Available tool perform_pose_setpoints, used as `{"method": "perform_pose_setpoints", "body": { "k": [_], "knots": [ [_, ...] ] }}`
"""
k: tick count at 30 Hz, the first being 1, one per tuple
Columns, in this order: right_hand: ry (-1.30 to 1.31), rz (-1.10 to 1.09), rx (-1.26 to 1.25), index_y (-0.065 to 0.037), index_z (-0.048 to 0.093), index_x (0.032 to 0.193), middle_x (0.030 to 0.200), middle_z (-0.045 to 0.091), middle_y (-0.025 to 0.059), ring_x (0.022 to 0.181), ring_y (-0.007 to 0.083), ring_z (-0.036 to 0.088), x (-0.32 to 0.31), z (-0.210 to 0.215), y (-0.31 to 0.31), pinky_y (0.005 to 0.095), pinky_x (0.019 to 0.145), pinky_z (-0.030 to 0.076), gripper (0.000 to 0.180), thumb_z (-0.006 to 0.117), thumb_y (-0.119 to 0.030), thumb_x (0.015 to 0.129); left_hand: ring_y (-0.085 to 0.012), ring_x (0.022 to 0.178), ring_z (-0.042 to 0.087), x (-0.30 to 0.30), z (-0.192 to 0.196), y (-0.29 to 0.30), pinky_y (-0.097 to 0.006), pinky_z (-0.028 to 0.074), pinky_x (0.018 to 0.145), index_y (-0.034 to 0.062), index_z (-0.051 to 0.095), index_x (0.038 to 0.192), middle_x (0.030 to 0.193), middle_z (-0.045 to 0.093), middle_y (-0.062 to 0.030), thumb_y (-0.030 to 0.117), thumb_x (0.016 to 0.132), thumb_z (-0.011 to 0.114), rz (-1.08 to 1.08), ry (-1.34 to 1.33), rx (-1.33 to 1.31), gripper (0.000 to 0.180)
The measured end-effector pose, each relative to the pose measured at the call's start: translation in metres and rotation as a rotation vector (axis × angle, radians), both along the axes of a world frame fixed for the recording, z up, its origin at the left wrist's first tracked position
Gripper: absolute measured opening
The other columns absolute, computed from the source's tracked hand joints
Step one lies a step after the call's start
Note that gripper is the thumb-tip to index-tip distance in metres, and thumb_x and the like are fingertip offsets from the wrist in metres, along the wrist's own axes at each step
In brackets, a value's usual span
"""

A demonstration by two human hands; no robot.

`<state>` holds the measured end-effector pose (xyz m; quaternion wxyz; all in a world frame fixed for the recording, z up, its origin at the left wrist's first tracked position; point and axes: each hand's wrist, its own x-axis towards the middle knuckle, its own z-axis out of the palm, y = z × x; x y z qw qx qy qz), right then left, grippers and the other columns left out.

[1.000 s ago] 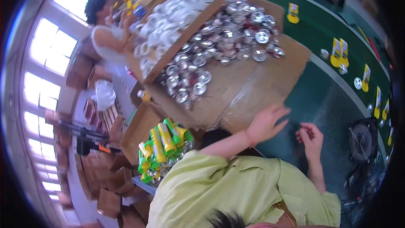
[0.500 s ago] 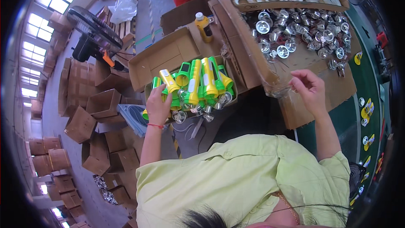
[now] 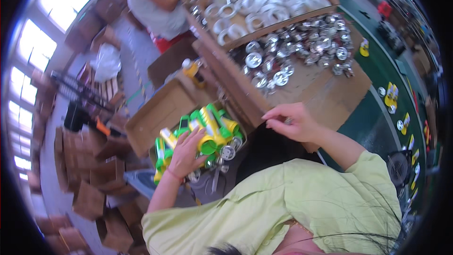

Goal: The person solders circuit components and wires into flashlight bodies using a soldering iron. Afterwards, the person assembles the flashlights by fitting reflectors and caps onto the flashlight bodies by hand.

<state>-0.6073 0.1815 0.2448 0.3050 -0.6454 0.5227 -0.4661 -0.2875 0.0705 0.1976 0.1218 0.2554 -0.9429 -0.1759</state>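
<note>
My left hand (image 3: 186,156) lies over green and yellow flashlights (image 3: 214,125) packed in a cardboard box, its fingers stretched out and its thumb apart. Bare silvery reflector heads (image 3: 228,152) stick out at the box's near side, beside my thumb. To the right, my right hand (image 3: 299,123) hovers near the cardboard-covered table's near edge with its fingers curled together. A small glint shows between those fingers, too small to name. Beyond that hand, many loose silvery reflectors with bulbs (image 3: 281,78) are heaped on the cardboard (image 3: 325,92).
A shallow carton of white rings (image 3: 264,14) stands behind the reflectors. A bottle (image 3: 192,72) is behind the flashlight box. Flashlights (image 3: 390,95) lie along a green surface at right. A fan (image 3: 78,97) and cartons stand at left; a person (image 3: 158,2) works at the back.
The view has turned, shifting the scene leftward. My right hand has come inward, toward the flashlight box, and its fingers are closer together. My left hand stays over the flashlights.
</note>
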Motion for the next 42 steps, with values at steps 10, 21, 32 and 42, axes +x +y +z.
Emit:
{"method": "perform_pose_setpoints", "body": {
  "k": [10, 21, 32, 42],
  "knots": [
    [-0.652, 0.151, 0.011, -0.008, 0.021, 0.14, 0.135, 0.038, 0.0105, 0.118, 0.019, 0.043, 0.032, 0.002, -0.057, 0.0327, 0.094, 0.04, 0.072, 0.064, -0.021, 0.083, -0.0186, 0.09, 0.058, -0.131, 0.067, 0.009, -0.029, 0.048, 0.077, -0.0007, 0.034, 0.124, 0.104, 0.053, -0.0108, 0.02, 0.081, 0.053, -0.002, 0.641, 1.241, 0.051],
    [-0.383, 0.117, 0.203, -0.002, 0.057, 0.116, 0.099, 0.065, 0.0076, 0.096, 0.0138, 0.06, 0.003, 0.019, -0.072, 0.0267, 0.078, 0.049, 0.029, 0.056, -0.011, 0.089, -0.0176, 0.09, 0.058, -0.14, 0.042, 0.011, -0.03, 0.046, 0.082, 0.0013, 0.034, 0.129, 0.106, 0.054, -0.0086, 0.03, 0.093, 0.048, -0.103, 0.476, 1.574, 0.048],
    [0.431, -0.306, -0.552, -0.009, 0.061, 0.107, 0.088, 0.061, 0.0124, 0.091, 0.0283, 0.058, -0.048, 0.061, -0.232, 0.0395, 0.083, 0.045, 0.032, 0.063, -0.021, 0.078, -0.0192, 0.068, 0.058, -0.151, 0.047, -0.034, -0.03, 0.049, 0.062, 0.0054, 0.041, 0.115, 0.079, 0.057, -0.0136, 0.039, 0.085, 0.049, 0.144, 1.118, 1.146, 0.046],
    [-0.048, -0.043, -0.011, -0.006, 0.066, 0.078, 0.069, 0.061, 0.0041, 0.064, 0.0128, 0.057, -0.056, 0.087, -0.211, 0.0265, 0.058, 0.046, 0.016, 0.063, -0.022, 0.08, -0.0162, 0.071, 0.058, -0.155, 0.044, -0.049, -0.026, 0.047, 0.066, 0.0023, 0.04, 0.118, 0.08, 0.058, -0.0108, 0.025, 0.08, 0.056, 0.209, 1.241, 0.966, 0.047]
  ]
}}
